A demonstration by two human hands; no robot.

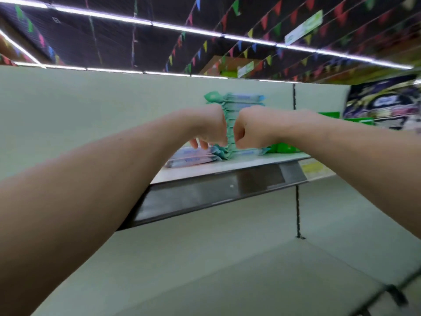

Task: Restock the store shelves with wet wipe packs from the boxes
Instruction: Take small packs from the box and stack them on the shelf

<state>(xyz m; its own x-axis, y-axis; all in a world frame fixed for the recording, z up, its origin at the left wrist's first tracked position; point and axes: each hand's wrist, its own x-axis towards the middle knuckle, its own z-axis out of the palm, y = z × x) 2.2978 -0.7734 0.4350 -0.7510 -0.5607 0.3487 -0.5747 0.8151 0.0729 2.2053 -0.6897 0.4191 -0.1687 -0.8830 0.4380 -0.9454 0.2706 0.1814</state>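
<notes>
A tall stack of wet wipe packs point(230, 124), green-edged with blue labels, stands on the upper shelf point(227, 167). My left hand point(209, 126) grips the stack's left side and my right hand point(248, 128) grips its right side, fingers curled toward the packs. Both arms reach up and forward. Two more packs point(193, 158) lie flat on the shelf to the left of the stack, under my left hand. The middle of the stack is hidden behind my hands.
Green packages point(287, 148) sit on the same shelf to the right. A vertical shelf post point(297, 201) divides the bays. The lower shelf point(227, 270) lies bare below. A dark printed display point(385, 103) stands at far right. Bunting hangs from the ceiling.
</notes>
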